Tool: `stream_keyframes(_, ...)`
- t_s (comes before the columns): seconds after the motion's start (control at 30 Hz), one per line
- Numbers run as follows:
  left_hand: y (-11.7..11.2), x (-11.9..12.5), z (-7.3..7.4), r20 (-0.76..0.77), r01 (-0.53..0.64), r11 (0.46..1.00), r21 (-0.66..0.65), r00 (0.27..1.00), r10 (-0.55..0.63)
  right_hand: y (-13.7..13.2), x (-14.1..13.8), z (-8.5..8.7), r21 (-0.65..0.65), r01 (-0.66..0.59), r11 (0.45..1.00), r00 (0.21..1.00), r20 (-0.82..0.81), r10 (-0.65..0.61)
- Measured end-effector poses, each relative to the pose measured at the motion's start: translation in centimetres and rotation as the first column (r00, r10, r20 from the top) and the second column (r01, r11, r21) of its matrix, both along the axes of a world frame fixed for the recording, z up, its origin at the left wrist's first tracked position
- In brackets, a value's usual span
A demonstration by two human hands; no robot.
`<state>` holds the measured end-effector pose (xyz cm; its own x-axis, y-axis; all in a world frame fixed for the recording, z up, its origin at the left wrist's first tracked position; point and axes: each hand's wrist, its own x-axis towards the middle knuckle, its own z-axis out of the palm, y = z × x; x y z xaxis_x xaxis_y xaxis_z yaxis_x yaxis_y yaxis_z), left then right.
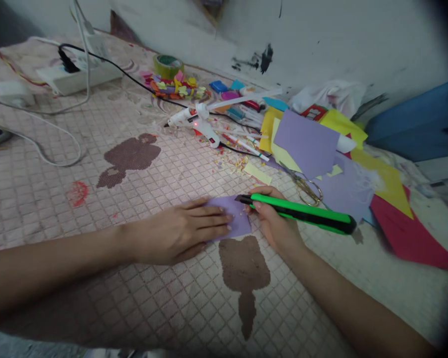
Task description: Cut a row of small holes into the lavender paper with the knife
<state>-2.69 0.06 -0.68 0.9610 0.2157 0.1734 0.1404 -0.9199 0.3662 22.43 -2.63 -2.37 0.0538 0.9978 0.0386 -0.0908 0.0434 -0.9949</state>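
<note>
Flat under my left hand (182, 228) lies a small purple sheet of craft paper or foam (241, 223), its right part showing past my fingertips. The fingers are stretched out and press it onto the quilted cloth. My right hand (278, 226) is wrapped round a green and black box cutter (302, 214). The dark tip of the cutter points left, over the top right part of the purple sheet; I cannot tell whether it touches. Right of my right hand, a pair of scissors (308, 191) lies near larger purple sheets (306, 141).
Behind my hands lies a white glue gun (199, 122) with a lit red light and a black cord. A power strip (80, 77) with cables sits back left. Green tape (168, 66) and small coloured pieces are at the back. Yellow (384, 176) and red sheets (406, 233) spread right.
</note>
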Motion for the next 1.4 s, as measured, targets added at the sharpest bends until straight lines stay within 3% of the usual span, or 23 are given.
stream_keyframes(0.2, 1.0, -0.7, -0.7, -0.046, -0.316, 0.940, 0.128, 0.945, 0.324, 0.9, 0.0, -0.1, -0.014, 0.071, 0.997, 0.984, -0.165, -0.072)
stream_keyframes(0.7, 1.5, -0.4, -1.3, -0.068, -0.335, 0.936, 0.104, 0.937, 0.343, 0.8, -0.5, 0.5, 0.004, 0.049, 0.999, 0.976, -0.214, -0.047)
stream_keyframes(0.8, 1.6, -0.4, -1.4, -0.055, -0.332, 0.938, 0.105, 0.939, 0.338, -0.6, -0.5, 1.2, -0.012, -0.022, 1.000, 0.983, -0.184, 0.019)
stream_keyframes(0.93, 1.6, -0.3, -1.3, -0.048, -0.329, 0.940, 0.091, 0.941, 0.334, -2.8, -0.1, 1.8, -0.112, -0.207, 0.972, 0.973, -0.128, 0.193)
stream_keyframes(1.0, 1.6, -0.3, -1.2, -0.052, -0.332, 0.939, 0.086, 0.940, 0.337, -3.0, 0.5, 1.7, -0.086, -0.143, 0.986, 0.984, -0.115, 0.133)
stream_keyframes(1.13, 1.6, -0.2, -1.2, -0.059, -0.334, 0.939, 0.078, 0.939, 0.339, -1.8, 2.2, 1.1, 0.040, 0.122, 0.992, 0.984, -0.137, -0.115)
stream_keyframes(1.4, 1.7, -0.4, -1.1, -0.059, -0.333, 0.943, 0.011, 0.941, 0.333, -1.4, 2.0, 0.5, -0.002, 0.176, 0.984, 0.983, -0.060, -0.175)
